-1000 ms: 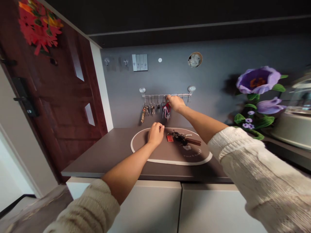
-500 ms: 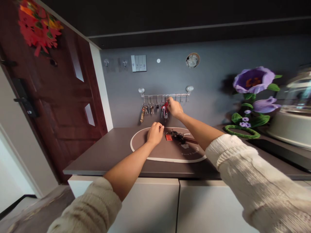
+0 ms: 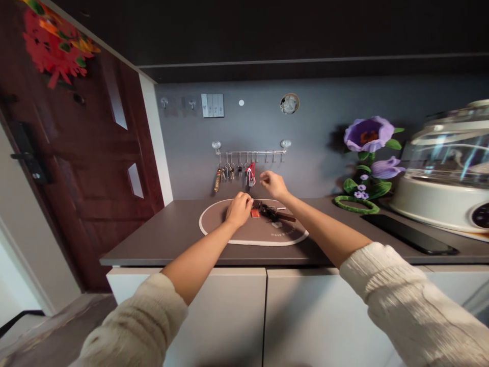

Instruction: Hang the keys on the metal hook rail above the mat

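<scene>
"On the mat (image 3: 214,220), which way does the bunch (image 3: 270,211) lie from the hands?"

"To the right of the left hand (image 3: 239,209) and lower than the right hand (image 3: 273,184); the mat itself rests on the counter (image 3: 153,234)."

"And its long axis?"

"Mostly side to side; the red tag (image 3: 255,213) marks the left end, the brown strap (image 3: 286,217) the right; the strap end slants a little toward the person."

"Which hand is nearer?"

"The left, I'd judge, at the tag end; its fingertips are just beside the tag, though whether they touch I cannot tell; the right is raised, between the bunch and the rail (image 3: 269,152) in height, and apart from both."

"How are the fingers set?"

"The left's are curled, back of the hand upward; I cannot tell if anything is inside; the right's are loosely bent, with nothing showing between them."

"And the hung keys (image 3: 250,173)?"

"On the rail, up behind the mat; the set with the red loop is nearest the right hand, just to its left; a gap shows between them."
</scene>
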Motion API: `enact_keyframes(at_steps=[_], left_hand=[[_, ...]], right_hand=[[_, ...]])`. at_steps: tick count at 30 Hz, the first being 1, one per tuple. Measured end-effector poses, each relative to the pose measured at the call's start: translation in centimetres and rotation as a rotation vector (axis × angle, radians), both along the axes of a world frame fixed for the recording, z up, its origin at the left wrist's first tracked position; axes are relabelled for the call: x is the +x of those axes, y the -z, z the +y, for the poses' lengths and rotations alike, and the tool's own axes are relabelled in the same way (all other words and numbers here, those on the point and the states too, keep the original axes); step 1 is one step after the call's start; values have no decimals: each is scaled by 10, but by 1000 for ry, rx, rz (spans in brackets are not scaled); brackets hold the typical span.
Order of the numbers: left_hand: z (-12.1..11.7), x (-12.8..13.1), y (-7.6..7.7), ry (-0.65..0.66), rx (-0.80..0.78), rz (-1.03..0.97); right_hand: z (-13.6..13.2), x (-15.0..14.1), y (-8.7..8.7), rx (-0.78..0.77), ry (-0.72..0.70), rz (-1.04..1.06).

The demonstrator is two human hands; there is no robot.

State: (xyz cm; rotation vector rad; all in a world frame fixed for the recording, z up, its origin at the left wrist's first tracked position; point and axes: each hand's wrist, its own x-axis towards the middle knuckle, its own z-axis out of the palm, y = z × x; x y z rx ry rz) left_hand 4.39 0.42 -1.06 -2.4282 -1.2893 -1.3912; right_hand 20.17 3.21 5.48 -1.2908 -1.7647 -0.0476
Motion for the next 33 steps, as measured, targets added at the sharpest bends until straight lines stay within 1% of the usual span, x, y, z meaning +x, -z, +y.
enact_keyframes(at_steps=[3, 6, 9, 13, 17, 22, 24, 27, 33], left_hand=[[-5, 1, 0, 28, 4, 16], [-10, 1, 0, 48, -9, 49], [-15, 2, 0, 53, -25, 96], [-21, 3, -1, 55, -47, 165], [-23, 2, -2, 48, -82, 205], [-24, 0, -3, 46, -111, 223], [-23, 0, -3, 48, -113, 228], [-23, 0, -2, 59, -101, 226], [-24, 0, -3, 98, -89, 220]], right_hand=[[-20, 6, 12, -16, -52, 34], [-38, 15, 23, -40, -66, 15], [-55, 22, 34, -65, -58, -33], [-69, 29, 48, -125, -8, -104], [-73, 32, 54, -173, 42, -205], [-69, 34, 56, -129, 38, -372], [-68, 34, 56, -123, 48, -407], [-67, 35, 55, -133, 74, -391], [-65, 37, 54, -104, 96, -269]])
